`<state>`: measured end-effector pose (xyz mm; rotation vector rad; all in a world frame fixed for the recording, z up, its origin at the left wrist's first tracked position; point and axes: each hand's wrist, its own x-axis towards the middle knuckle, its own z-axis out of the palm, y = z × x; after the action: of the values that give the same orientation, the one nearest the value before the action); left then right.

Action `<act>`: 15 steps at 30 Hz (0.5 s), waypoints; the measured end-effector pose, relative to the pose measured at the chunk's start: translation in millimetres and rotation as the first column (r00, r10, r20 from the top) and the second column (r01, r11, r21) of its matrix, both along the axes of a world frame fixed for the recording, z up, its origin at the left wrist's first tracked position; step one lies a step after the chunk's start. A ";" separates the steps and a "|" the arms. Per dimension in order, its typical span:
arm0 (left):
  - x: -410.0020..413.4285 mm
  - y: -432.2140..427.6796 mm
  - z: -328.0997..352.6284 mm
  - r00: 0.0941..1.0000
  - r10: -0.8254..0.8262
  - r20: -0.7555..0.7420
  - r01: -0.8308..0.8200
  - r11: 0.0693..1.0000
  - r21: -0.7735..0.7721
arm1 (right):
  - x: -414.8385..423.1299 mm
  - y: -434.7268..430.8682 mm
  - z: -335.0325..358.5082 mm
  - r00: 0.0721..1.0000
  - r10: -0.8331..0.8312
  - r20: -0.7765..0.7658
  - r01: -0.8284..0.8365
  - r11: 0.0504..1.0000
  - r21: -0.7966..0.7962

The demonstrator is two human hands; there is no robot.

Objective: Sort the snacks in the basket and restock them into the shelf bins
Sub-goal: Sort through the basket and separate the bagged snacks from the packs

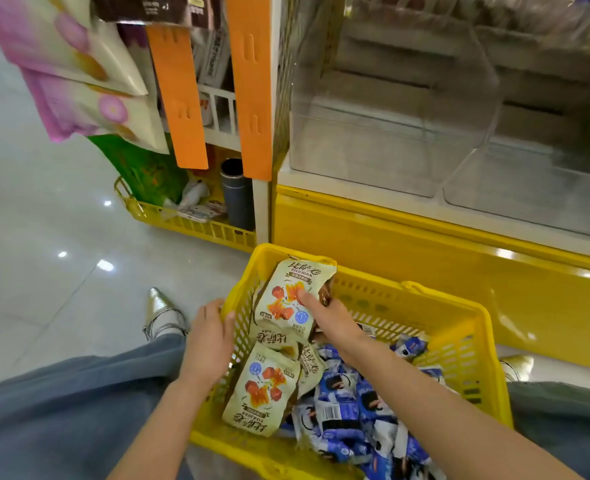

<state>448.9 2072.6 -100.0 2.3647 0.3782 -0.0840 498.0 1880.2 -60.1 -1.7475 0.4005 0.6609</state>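
Basket [453, 301], packet [286, 299] lengthwise, top toward shelf [373, 237]

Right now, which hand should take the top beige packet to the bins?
Right: the right hand grips the beige packet, clear bins above on that side. The left hand holds the basket rim.

A yellow slotted plastic basket [453, 344] sits on the floor against the shelf's yellow base. One beige snack packet [286, 296] with orange chunks printed on it stands upright at the basket's far left corner, pinched by the right hand [331, 320]. More beige packets [262, 389] lie along the left wall, and a heap of blue-and-white packets [355, 410] fills the right side. Above, the clear plastic shelf bins [373, 133] tilt forward.
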 end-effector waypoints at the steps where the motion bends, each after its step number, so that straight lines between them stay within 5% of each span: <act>1: -3.3 1.2 -6.0 0.999 0.004 -0.052 -0.005 0.999 -0.032 | 3.0 9.0 -3.4 0.997 0.072 -0.023 -0.073 0.997 -0.019; 3: -8.3 2.6 -12.8 0.997 0.014 -0.079 -0.020 0.996 -0.082 | 7.3 22.9 -10.9 0.971 0.241 -0.011 -0.238 0.954 -0.182; 6: -7.3 5.1 -16.6 0.999 0.017 -0.043 -0.019 0.999 -0.040 | 14.6 33.4 -24.2 0.960 0.271 0.076 -0.222 0.896 -0.384; 10: 5.1 5.0 -16.1 1.000 -0.015 -0.026 0.014 1.000 -0.004 | 19.1 35.4 -29.5 0.969 0.141 0.203 -0.065 0.938 -0.341; 15: 19.4 7.9 -14.6 0.999 -0.029 -0.041 0.028 0.999 -0.027 | 10.7 16.1 -26.2 0.914 0.273 0.300 -0.198 0.946 -0.255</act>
<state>468.3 2080.5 -114.6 2.3460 0.3613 -0.1501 508.7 1896.3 -86.3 -2.0991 0.0247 0.4897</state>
